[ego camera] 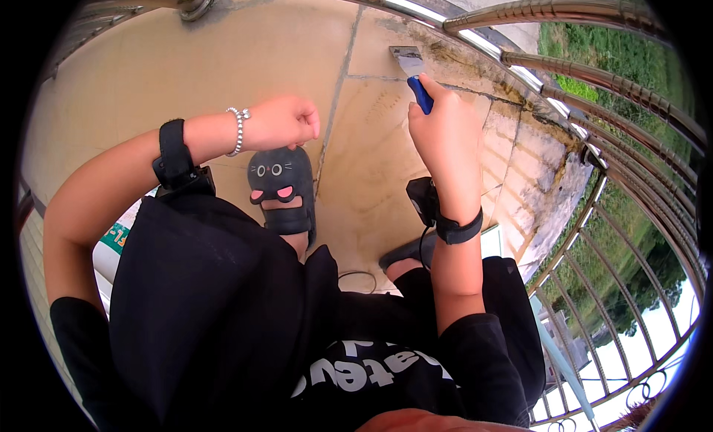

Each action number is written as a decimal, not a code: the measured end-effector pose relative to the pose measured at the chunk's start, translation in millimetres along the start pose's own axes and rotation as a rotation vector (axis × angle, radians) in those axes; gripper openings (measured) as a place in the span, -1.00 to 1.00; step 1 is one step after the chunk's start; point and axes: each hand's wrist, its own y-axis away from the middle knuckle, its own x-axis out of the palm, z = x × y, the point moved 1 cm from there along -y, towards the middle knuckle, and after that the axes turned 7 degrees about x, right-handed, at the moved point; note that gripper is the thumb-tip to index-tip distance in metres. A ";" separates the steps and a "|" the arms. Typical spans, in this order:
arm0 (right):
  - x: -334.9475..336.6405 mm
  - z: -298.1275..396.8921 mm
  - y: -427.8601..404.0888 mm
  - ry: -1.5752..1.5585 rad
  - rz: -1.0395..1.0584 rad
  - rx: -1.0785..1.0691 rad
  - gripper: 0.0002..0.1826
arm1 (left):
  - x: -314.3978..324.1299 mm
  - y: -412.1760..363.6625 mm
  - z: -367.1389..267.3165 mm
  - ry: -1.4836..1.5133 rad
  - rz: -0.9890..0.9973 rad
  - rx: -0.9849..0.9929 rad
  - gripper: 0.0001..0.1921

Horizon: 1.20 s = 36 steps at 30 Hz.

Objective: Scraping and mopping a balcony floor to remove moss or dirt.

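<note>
My right hand grips the blue handle of a putty knife. The flat metal blade points away from me, low over or against the tan floor tiles; contact cannot be made out. Dark dirt marks the blade's far end. My left hand is loosely curled with nothing visible in it, above the toe of a dark slipper with a cat face. Dark stains run along the floor's edge beyond the blade.
A curved metal railing bounds the floor ahead and to the right, with greenery beyond its bars. Behind my right arm is a light blue pole. A white container with a green band stands by my left leg. A thin cable lies between my feet.
</note>
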 end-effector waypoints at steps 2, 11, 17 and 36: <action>-3.7 10.4 -2.4 0.036 0.033 0.053 -0.59 | 0.3 1.9 -1.3 0.021 0.093 0.009 -0.90; -5.2 6.6 -8.8 0.064 0.033 0.007 -0.61 | -1.6 -6.6 0.4 0.029 0.059 0.040 -0.89; -1.7 13.6 -16.4 0.051 -0.002 -0.030 -0.59 | 2.2 -7.1 -0.9 0.058 0.056 0.007 -0.90; 0.9 16.6 -1.3 0.043 0.054 -0.180 -0.61 | -3.1 -9.6 12.2 0.026 -0.033 -0.024 -0.89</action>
